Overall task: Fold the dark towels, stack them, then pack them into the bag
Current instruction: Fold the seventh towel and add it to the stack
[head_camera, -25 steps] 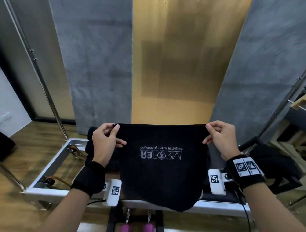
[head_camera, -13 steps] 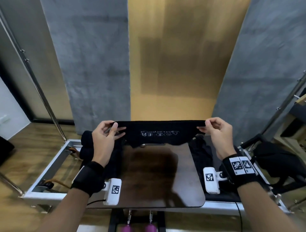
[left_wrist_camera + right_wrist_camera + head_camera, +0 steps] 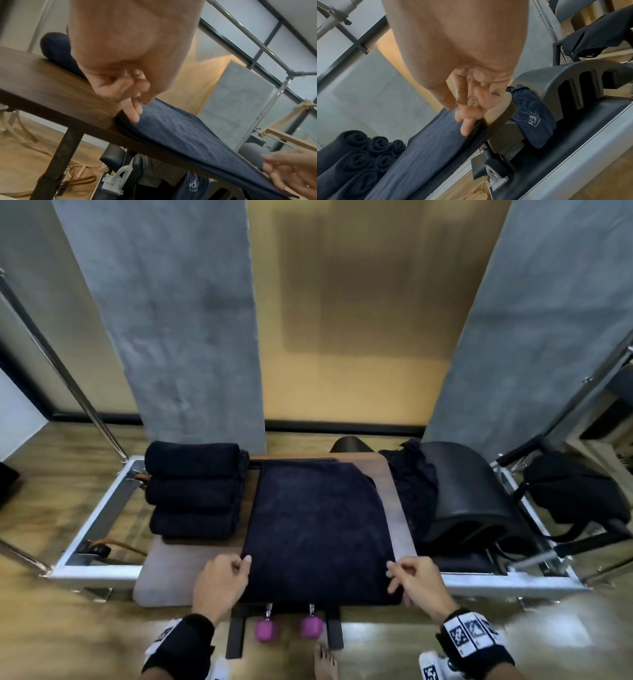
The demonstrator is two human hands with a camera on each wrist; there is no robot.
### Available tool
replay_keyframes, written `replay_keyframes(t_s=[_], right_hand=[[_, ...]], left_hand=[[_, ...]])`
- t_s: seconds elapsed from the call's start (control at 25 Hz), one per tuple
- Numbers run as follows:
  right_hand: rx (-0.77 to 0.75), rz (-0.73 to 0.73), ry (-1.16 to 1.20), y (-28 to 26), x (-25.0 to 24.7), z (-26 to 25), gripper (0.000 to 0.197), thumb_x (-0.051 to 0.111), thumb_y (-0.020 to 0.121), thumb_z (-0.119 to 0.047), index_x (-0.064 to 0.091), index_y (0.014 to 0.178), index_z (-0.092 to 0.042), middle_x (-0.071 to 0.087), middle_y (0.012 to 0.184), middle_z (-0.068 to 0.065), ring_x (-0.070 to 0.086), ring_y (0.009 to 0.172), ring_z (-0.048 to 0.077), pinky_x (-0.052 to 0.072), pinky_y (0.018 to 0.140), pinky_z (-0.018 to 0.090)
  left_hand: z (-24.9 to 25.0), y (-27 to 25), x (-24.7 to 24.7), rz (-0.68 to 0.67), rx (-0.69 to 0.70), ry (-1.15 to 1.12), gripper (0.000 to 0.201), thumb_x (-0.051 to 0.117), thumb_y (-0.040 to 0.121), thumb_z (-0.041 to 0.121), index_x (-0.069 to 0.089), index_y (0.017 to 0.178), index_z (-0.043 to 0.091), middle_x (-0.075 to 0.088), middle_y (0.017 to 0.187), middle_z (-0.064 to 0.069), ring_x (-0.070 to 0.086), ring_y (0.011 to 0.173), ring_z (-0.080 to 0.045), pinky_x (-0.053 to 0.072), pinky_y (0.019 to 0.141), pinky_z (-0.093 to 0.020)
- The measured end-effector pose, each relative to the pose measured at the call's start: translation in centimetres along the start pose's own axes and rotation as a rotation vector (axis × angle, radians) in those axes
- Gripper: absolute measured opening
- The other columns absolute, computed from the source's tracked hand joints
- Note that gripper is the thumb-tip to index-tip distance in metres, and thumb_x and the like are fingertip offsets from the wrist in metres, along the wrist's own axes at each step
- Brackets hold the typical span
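A dark towel (image 3: 315,529) lies flat on the wooden board (image 3: 191,573), doubled over, its near edge at the board's front. My left hand (image 3: 239,568) pinches the near left corner between thumb and finger, seen close in the left wrist view (image 3: 140,102). At the near right corner my right hand (image 3: 394,571) pinches the towel's edge (image 3: 458,116). Three rolled dark towels (image 3: 195,491) lie side by side left of the flat one. A heap of unfolded dark towels (image 3: 414,491) sits to the right. The black bag (image 3: 575,494) rests at the far right.
A black arc barrel (image 3: 472,491) stands between the heap and the bag. The board rests on a metal reformer frame (image 3: 96,525). Two pink weights (image 3: 267,630) hang under the front edge, and a bare foot (image 3: 325,662) is on the wooden floor below.
Both hands held the towel up at the board's far side; they have come down and toward me, and the towel now lies spread on the board.
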State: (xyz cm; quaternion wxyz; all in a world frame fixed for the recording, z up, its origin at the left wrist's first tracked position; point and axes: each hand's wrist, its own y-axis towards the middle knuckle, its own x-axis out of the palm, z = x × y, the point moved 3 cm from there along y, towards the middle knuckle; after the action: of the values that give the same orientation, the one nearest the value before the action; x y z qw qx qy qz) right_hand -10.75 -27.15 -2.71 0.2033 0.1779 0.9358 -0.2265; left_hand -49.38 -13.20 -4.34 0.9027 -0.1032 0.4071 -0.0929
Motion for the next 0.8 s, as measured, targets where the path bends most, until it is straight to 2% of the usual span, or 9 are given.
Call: replay_keyframes(t_s=[0.12, 0.28, 0.36, 0.44, 0.48, 0.56, 0.64, 0.72, 0.8], right_hand=[[-0.041, 0.050, 0.023, 2.6, -1.0, -1.8, 0.027, 0.067, 0.101, -0.018, 0.074, 0.077, -0.007, 0.074, 0.062, 0.009, 0.047, 0.034, 0.014, 0.039, 0.040, 0.021], [-0.076, 0.096, 0.098, 8.3, -1.9, -5.6, 0.019, 0.068, 0.098, -0.008, 0.071, 0.081, -0.005, 0.074, 0.066, 0.014, 0.049, 0.035, 0.018, 0.040, 0.039, 0.022], [-0.051, 0.112, 0.123, 11.4, -2.2, -7.3, 0.016, 0.066, 0.098, -0.007, 0.072, 0.083, -0.007, 0.074, 0.070, 0.016, 0.054, 0.040, 0.021, 0.041, 0.040, 0.024], [-0.025, 0.145, 0.129, 14.4, -2.1, -8.7, 0.015, 0.064, 0.097, -0.004, 0.072, 0.085, -0.008, 0.075, 0.073, 0.019, 0.058, 0.045, 0.024, 0.045, 0.043, 0.028], [-0.013, 0.162, 0.119, 15.8, -1.9, -9.3, 0.016, 0.063, 0.096, -0.002, 0.073, 0.086, -0.010, 0.075, 0.074, 0.020, 0.059, 0.045, 0.024, 0.047, 0.044, 0.029], [-0.006, 0.187, 0.054, 17.9, -1.5, -10.5, 0.019, 0.063, 0.094, 0.000, 0.075, 0.089, -0.014, 0.075, 0.078, 0.019, 0.063, 0.048, 0.024, 0.053, 0.048, 0.032], [-0.046, 0.190, -0.112, 19.8, -1.1, -11.2, 0.029, 0.063, 0.088, 0.003, 0.080, 0.094, -0.021, 0.076, 0.094, 0.011, 0.073, 0.071, 0.025, 0.061, 0.068, 0.036], [-0.107, 0.139, -0.288, 21.1, -0.7, -11.4, 0.034, 0.068, 0.083, 0.002, 0.082, 0.095, -0.027, 0.068, 0.109, 0.002, 0.070, 0.101, 0.023, 0.058, 0.090, 0.037], [-0.125, 0.068, -0.347, 22.2, -0.5, -10.9, 0.027, 0.077, 0.082, -0.006, 0.081, 0.091, -0.031, 0.063, 0.111, -0.001, 0.066, 0.103, 0.020, 0.055, 0.092, 0.035]], left_hand=[[3.4, 1.2, -0.4, 0.064, 0.107, 0.053, 0.043, 0.060, 0.102, 0.045, 0.063, 0.069, 0.018, 0.070, 0.064, 0.001, 0.069, 0.073, -0.025, 0.058, 0.074, -0.046], [9.1, 4.5, 1.0, 0.045, 0.262, -0.018, 0.029, 0.066, 0.101, 0.040, 0.065, 0.079, 0.022, 0.068, 0.069, 0.004, 0.064, 0.067, -0.009, 0.058, 0.071, -0.043], [11.5, 6.6, 2.4, -0.010, 0.316, -0.033, 0.015, 0.068, 0.101, 0.039, 0.070, 0.097, 0.024, 0.071, 0.091, 0.010, 0.066, 0.085, -0.006, 0.058, 0.084, -0.037], [13.2, 8.5, 4.1, -0.062, 0.369, -0.006, 0.030, 0.068, 0.101, 0.037, 0.067, 0.127, 0.021, 0.067, 0.121, 0.009, 0.061, 0.114, -0.009, 0.050, 0.101, -0.029], [14.0, 9.3, 4.9, -0.091, 0.393, 0.024, 0.040, 0.068, 0.102, 0.038, 0.062, 0.138, 0.022, 0.062, 0.133, 0.009, 0.055, 0.126, -0.010, 0.045, 0.107, -0.029], [15.5, 10.6, 6.2, -0.154, 0.438, 0.147, 0.052, 0.066, 0.102, 0.040, 0.051, 0.151, 0.030, 0.048, 0.154, 0.011, 0.039, 0.146, -0.014, 0.035, 0.120, -0.040], [16.6, 12.1, 7.4, -0.276, 0.434, 0.358, 0.069, 0.067, 0.100, 0.043, 0.034, 0.161, 0.043, 0.020, 0.172, 0.015, 0.010, 0.161, -0.016, 0.011, 0.127, -0.058], [17.2, 13.4, 8.3, -0.425, 0.384, 0.560, 0.090, 0.070, 0.097, 0.047, 0.010, 0.165, 0.051, -0.013, 0.173, 0.019, -0.021, 0.161, -0.021, -0.009, 0.119, -0.074], [17.6, 14.3, 8.7, -0.545, 0.309, 0.618, 0.103, 0.073, 0.095, 0.047, -0.005, 0.163, 0.055, -0.033, 0.169, 0.017, -0.037, 0.154, -0.029, -0.010, 0.113, -0.081]])
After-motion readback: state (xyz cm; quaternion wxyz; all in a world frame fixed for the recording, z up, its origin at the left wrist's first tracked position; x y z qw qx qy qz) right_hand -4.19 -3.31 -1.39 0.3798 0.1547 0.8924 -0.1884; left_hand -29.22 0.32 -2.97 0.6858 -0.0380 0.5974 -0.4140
